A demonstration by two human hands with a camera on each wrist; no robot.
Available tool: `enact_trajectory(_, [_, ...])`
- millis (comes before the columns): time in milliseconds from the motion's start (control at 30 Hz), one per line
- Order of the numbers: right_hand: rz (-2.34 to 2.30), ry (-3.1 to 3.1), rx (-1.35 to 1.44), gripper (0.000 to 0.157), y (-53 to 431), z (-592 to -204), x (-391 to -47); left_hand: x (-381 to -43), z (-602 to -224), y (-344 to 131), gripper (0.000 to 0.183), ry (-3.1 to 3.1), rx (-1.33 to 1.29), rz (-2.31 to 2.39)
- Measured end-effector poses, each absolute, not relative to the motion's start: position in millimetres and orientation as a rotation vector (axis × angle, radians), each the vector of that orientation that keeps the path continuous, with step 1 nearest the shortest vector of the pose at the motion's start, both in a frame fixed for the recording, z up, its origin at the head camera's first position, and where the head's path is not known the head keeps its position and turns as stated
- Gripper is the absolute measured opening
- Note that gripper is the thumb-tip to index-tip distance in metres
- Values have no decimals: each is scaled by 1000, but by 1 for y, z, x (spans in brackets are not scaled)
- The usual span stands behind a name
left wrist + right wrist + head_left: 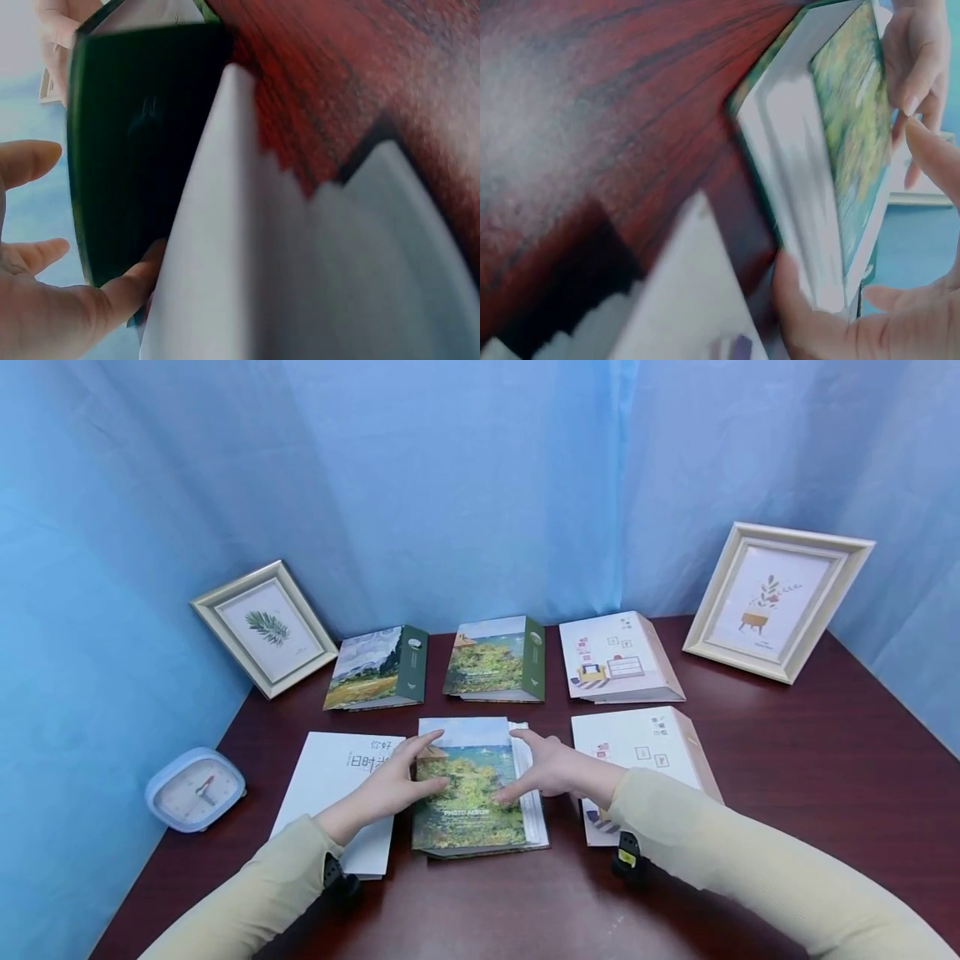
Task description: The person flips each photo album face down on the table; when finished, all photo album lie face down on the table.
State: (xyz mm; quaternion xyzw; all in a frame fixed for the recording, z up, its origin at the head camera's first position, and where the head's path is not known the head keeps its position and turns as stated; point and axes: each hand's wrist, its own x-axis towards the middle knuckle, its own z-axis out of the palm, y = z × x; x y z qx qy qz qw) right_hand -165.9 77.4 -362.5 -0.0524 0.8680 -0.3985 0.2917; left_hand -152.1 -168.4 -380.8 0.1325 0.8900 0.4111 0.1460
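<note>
A photo album (472, 793) with a painted garden-and-sea cover lies in the middle of the front row, its white pages showing along the right side. At its left edge, my left hand (390, 787) spreads its fingers, thumb and index over the cover. One lower finger meets the dark green spine (142, 150) in the left wrist view. My right hand (558, 767) is at the opposite edge with fingers apart. In the right wrist view, one finger lies along the page edges (795, 195), while the thumb stands off the cover.
A white book (311, 785) lies under the left forearm's side, and a white illustrated album (630, 739) under the right wrist. Behind stand a landscape album (367, 668), a garden album (487, 656) and another white album (615, 652). Picture frames (780, 602) and a clock (197, 789) flank them.
</note>
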Motion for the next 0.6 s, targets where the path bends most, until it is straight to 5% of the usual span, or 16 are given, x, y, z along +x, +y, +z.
enact_trajectory(600, [-1222, 2193, -52, 95, 73, -365, -167, -149, -380, -167, 61, 2312, 68, 1536])
